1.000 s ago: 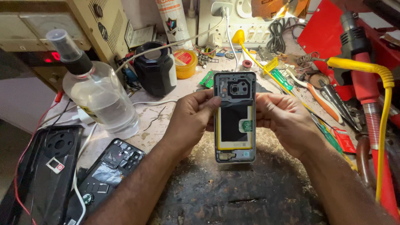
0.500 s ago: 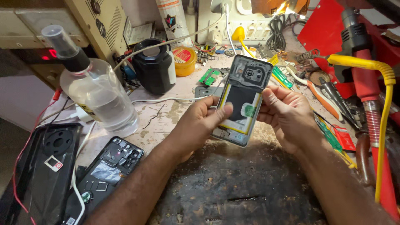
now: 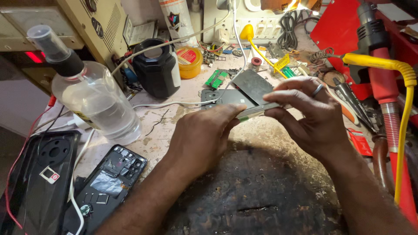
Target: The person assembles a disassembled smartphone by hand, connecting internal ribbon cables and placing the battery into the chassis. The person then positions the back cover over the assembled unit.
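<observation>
Left hand: fingers curled, thumb pressed to the near edge of the opened phone.
Right hand: fingers closed over the far end of the same phone; ring on one finger.
Opened phone: held flat, edge-on, between both hands, above the table.
Dark back panel: just beyond the left fingertips.
Clear spray bottle: well left of the left hand.
Second stripped phone: left of the left forearm.
Yellow hose: right of the right hand.

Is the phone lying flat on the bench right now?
No, both the left hand and right hand hold the phone edge-on above the bench.
</observation>
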